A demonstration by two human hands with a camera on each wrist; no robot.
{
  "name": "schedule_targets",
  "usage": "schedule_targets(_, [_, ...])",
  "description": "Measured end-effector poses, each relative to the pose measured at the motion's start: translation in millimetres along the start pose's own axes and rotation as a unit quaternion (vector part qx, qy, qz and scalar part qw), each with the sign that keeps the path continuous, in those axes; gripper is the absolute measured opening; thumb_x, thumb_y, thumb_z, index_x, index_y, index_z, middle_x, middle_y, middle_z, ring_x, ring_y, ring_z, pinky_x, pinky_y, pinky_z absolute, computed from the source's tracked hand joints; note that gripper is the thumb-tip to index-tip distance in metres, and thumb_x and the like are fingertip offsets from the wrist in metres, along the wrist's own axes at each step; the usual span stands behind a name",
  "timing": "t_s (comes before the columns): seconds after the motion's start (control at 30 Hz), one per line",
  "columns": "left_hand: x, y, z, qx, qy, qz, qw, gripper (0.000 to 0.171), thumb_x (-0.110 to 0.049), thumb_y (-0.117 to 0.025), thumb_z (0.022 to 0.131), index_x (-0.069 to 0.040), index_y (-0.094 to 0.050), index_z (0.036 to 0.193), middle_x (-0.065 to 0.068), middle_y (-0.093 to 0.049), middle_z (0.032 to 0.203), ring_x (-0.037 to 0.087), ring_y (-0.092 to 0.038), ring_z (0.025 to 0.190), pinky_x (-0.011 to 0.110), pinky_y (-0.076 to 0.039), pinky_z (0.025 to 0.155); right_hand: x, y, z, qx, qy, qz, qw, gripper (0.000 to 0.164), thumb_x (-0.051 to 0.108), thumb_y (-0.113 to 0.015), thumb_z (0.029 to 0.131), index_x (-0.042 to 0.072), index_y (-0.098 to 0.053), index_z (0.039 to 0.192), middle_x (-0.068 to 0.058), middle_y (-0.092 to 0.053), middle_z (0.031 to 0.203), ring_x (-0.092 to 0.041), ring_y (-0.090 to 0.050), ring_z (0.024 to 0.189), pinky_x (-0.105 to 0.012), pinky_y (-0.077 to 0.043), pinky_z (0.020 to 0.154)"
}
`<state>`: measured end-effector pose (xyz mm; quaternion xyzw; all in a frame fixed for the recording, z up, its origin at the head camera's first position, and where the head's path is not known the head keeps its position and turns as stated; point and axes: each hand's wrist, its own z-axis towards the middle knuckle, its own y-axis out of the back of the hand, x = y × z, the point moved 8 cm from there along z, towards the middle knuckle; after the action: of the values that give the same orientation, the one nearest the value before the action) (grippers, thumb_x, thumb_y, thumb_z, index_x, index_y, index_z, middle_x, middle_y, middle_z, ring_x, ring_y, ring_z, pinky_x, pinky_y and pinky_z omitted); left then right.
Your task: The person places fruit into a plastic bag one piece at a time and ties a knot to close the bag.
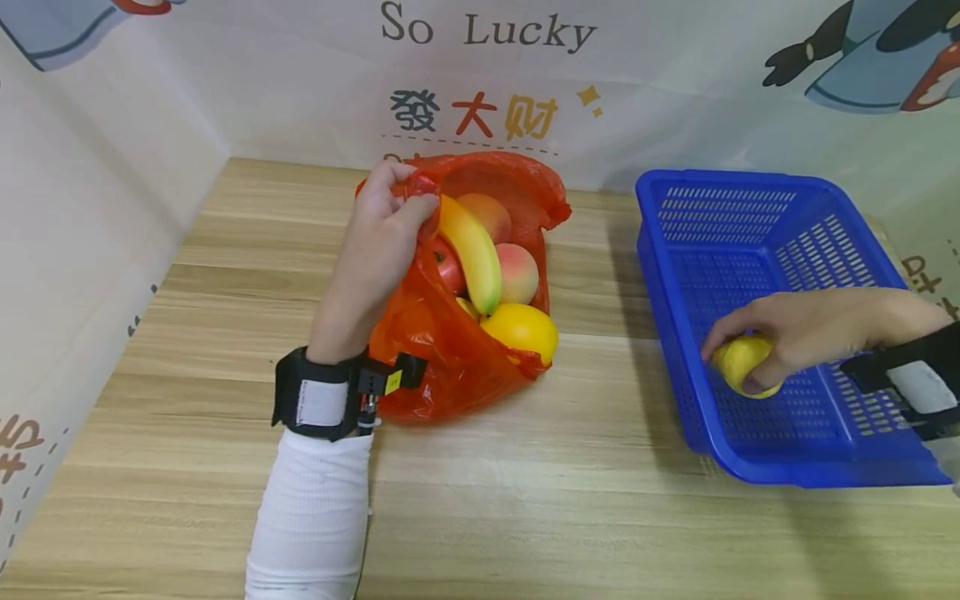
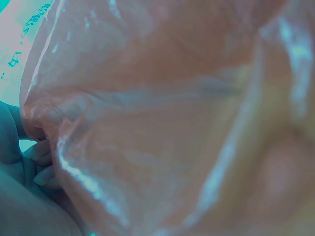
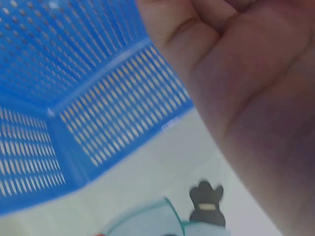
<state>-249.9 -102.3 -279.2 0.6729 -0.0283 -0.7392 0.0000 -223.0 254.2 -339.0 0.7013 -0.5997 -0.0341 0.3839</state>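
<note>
My left hand (image 1: 367, 258) pinches the upper edge of a red plastic bag (image 1: 442, 367) between thumb and fingers, holding its mouth open. Inside it lie a banana (image 1: 474, 258), a peach (image 1: 517, 273), an orange-coloured round fruit (image 1: 486, 215), a red apple (image 1: 448, 267) partly covered, and a larger yellow fruit (image 1: 525, 331) by the front edge. Over at the right, my right hand (image 1: 817, 329) reaches into a blue plastic basket (image 1: 787, 437) and grips a lemon (image 1: 738, 360) from above. In the right wrist view the lemon is hidden.
Both bag and basket stand on a wood-grain table (image 1: 570, 500), with a strip of tabletop between them. A white printed sheet (image 1: 300, 83) hangs behind and along the sides. The basket's slotted walls (image 3: 128, 105) rise around my right hand.
</note>
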Motion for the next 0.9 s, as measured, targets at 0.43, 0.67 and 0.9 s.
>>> schedule_targets(0.43, [0.8,2.8,-0.9,-0.003,0.006,0.006,1.0000,0.018,-0.014,-0.042,0.103,-0.012,-0.041,0.120,0.014,-0.057,0.106,0.030,-0.061,0.092,0.024,-0.059,0.076,37,48,-23,-0.123,0.059,-0.088,0.987,0.050,0.020,-0.071,0.086,0.023,-0.054,0.133,0.000,-0.058,0.106,-0.008,-0.055,0.079,-0.024,-0.048,0.061])
schedule_targets(0.67, [0.9,1.9,-0.6,0.002,0.008,0.002,1.0000,0.018,-0.015,-0.042,0.103,-0.012,-0.041,0.121,0.014,-0.057,0.105,0.030,-0.061,0.093,0.025,-0.059,0.078,74,68,-22,-0.184,0.067,-0.137,0.971,0.052,0.031,-0.074,0.084,0.033,-0.056,0.133,0.004,-0.060,0.111,-0.012,-0.053,0.088,-0.026,-0.045,0.065])
schedule_targets(0.9, [0.1,-0.1,-0.6,0.004,0.010,-0.002,0.9999,0.019,-0.014,-0.042,0.103,-0.012,-0.040,0.122,0.014,-0.057,0.105,0.030,-0.061,0.093,0.026,-0.059,0.078,101,82,-20,-0.233,0.083,-0.154,0.957,0.054,0.036,-0.075,0.083,0.038,-0.054,0.133,0.002,-0.060,0.123,-0.017,-0.053,0.098,-0.032,-0.046,0.071])
